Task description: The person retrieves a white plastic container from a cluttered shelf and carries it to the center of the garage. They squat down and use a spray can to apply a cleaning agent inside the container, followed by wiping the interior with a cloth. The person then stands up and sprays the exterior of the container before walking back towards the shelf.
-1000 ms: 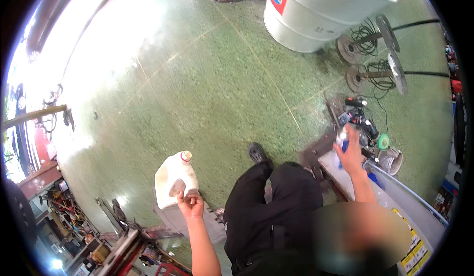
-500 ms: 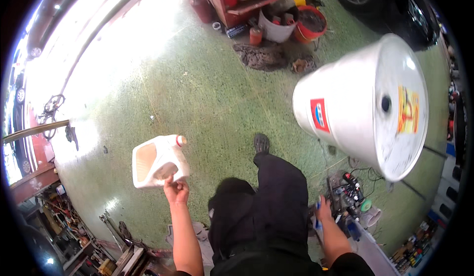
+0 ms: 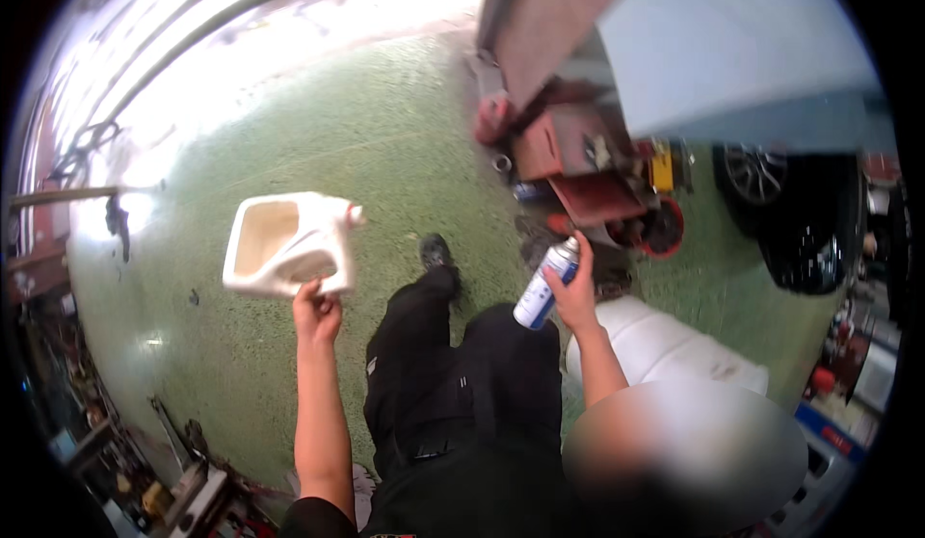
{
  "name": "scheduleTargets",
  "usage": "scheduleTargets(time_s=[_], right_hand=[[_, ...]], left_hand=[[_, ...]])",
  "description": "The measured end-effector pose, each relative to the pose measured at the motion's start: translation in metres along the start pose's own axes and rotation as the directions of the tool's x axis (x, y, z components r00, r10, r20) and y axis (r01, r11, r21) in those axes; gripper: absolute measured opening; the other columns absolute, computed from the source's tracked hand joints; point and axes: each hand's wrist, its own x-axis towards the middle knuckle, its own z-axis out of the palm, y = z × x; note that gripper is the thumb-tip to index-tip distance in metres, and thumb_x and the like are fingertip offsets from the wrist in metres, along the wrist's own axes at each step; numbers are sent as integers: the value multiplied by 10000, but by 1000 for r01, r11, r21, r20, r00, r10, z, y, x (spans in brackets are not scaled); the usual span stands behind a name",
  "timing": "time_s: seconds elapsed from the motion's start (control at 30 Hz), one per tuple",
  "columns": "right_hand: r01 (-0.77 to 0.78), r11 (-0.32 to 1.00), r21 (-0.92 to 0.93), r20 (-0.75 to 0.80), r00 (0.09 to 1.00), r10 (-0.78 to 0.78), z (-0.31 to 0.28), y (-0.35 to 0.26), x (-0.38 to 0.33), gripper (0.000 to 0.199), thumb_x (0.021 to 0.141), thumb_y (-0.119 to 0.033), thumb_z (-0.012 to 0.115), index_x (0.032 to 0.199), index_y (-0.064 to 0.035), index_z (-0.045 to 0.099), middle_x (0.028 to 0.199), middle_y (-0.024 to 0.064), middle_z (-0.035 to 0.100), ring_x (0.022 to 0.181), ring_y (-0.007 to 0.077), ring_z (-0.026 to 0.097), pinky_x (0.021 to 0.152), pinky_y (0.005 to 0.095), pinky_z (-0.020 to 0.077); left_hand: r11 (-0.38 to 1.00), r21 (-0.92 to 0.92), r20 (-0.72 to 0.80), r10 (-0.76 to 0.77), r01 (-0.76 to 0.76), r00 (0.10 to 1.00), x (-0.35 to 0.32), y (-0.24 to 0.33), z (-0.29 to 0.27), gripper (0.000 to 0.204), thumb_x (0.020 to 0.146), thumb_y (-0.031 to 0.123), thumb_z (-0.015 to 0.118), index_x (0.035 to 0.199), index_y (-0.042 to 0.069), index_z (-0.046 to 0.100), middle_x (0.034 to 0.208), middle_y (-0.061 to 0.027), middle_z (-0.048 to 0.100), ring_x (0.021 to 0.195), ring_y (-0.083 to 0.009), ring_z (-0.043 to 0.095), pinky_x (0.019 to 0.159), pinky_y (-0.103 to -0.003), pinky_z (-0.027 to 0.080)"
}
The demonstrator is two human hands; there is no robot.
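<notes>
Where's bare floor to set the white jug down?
Widest free patch: the green floor between the white jug and red cabinet, beyond the shoe. Crowded: around that cabinet, with the red bucket beside it, and the lower-left clutter.

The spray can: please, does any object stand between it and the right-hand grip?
Nothing visible does: the right-hand grip is already directly on the spray can. The white jug is apart from it, in the left-hand grip.
</notes>
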Motion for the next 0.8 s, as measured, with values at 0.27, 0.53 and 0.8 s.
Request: scheduleTargets(time_s=[0.27, 0.53, 0.8], right_hand=[[707, 704, -72, 280, 691, -666, 151, -299, 250, 766, 828, -197, 757, 1483, -206, 359, 1260, 172, 521, 1035, 391, 607, 842, 461, 516], [857, 515, -34, 328, 496, -804, 258, -504, 494, 643, 832, -201, 743, 1389, -241, 424, 1222, 175, 514, 933, 408, 644, 726, 477, 567], [845, 512, -156, 209, 534, -819, 321, -599, 673, 639, 835, -174, 753, 1368, -228, 404, 1221, 156, 508, 937, 398, 646, 734, 475, 561]], left_hand=[[950, 250, 302, 106, -186, 947, 76, 152, 272, 201, 817, 42, 659, 995, 123, 610, 1008, -58, 690, 865, -146, 643, 665, -289, 517], [788, 404, 417, 295, -466, 860, 197, 258, 532, 266, 759, 33, 713, 1002, 102, 629, 997, -51, 698, 844, -156, 659, 647, -290, 528], [691, 429, 453, 392, -581, 801, 258, 328, 711, 171, 767, 38, 700, 926, 76, 650, 876, -36, 671, 755, -150, 647, 615, -289, 536]])
